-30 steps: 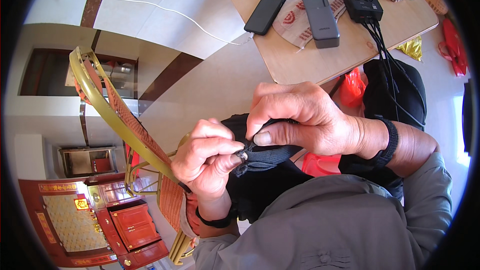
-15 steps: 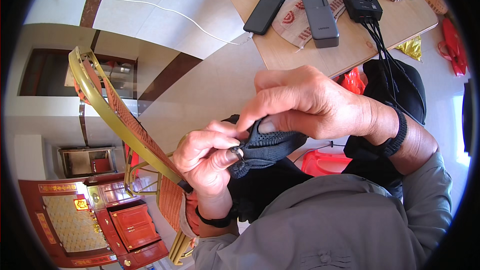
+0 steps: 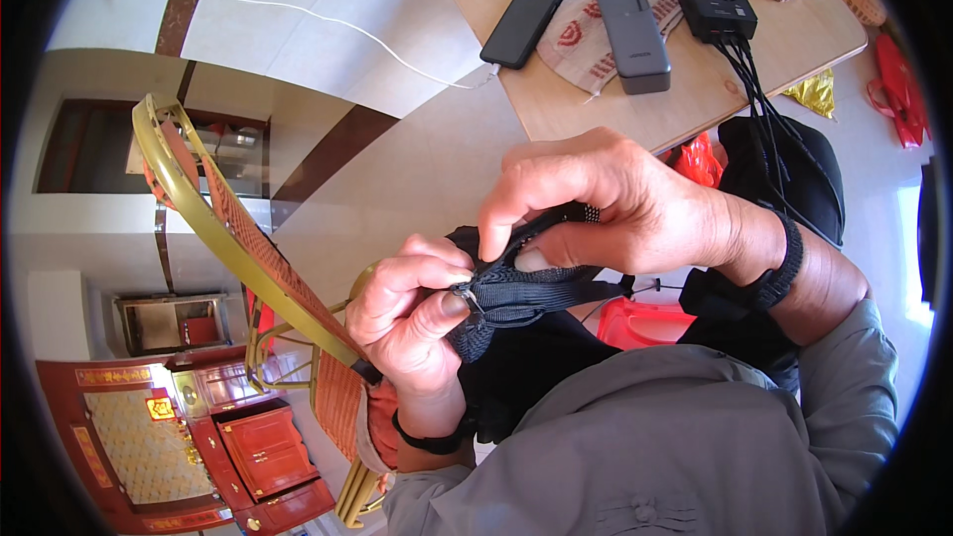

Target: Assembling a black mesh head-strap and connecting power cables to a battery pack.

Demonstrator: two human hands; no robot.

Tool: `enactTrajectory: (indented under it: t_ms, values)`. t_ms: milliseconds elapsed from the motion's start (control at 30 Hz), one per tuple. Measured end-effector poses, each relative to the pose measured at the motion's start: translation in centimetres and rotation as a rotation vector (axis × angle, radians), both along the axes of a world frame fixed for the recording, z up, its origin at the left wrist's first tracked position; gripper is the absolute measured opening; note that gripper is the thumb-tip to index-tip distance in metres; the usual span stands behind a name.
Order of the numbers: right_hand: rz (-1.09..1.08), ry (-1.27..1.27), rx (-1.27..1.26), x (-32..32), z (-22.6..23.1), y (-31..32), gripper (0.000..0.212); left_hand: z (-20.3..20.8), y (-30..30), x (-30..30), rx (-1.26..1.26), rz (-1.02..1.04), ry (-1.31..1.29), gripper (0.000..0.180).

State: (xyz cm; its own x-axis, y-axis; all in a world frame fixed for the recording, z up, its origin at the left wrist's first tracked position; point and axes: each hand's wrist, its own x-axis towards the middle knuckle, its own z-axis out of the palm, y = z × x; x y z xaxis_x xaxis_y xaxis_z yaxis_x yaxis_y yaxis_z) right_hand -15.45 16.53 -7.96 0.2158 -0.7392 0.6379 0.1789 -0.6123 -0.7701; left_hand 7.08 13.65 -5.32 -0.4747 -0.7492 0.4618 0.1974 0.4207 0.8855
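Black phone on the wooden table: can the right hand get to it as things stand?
Probably not right away. The right hand is pinching black strap webbing with the left hand. The black phone lies uncovered on the wooden table, apart from both hands; the strap must go first.

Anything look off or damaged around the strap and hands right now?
Nothing stands out. Left hand and right hand pinch the black webbing strap; no fraying or tear shows.

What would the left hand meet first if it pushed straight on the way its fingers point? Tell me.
The left hand points right, toward the right hand. Going on, it would most likely meet the black strap it already pinches, then the right thumb just behind. Depth is unclear.
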Motion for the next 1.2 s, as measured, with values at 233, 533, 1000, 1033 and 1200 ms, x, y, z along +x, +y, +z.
enactTrajectory:
  t_ms: [233, 533, 1000, 1033, 1200]
  values:
    - [-0.149, 0.149, -0.061, -0.2, -0.3, 0.1, 0.025, -0.2, 0.1, -0.2, 0.003, -0.039, -0.011, 0.024]
    - [-0.233, 0.221, -0.05, 0.5, -0.6, 0.0, 0.025, 0.0, 0.1, -0.1, 0.02, -0.057, -0.004, 0.028]
    - [-0.403, 0.303, -0.17, 0.7, -0.1, 0.6, 0.019, -0.2, 0.3, -0.2, 0.137, -0.112, -0.021, 0.029]
    - [-0.404, 0.303, -0.17, 0.7, -0.2, 0.4, 0.019, -0.2, 0.2, -0.2, 0.137, -0.112, -0.022, 0.029]
    - [-0.097, -0.048, -0.103, 1.1, -0.7, -0.4, 0.017, -0.2, 0.0, -0.4, 0.173, -0.092, -0.057, 0.025]
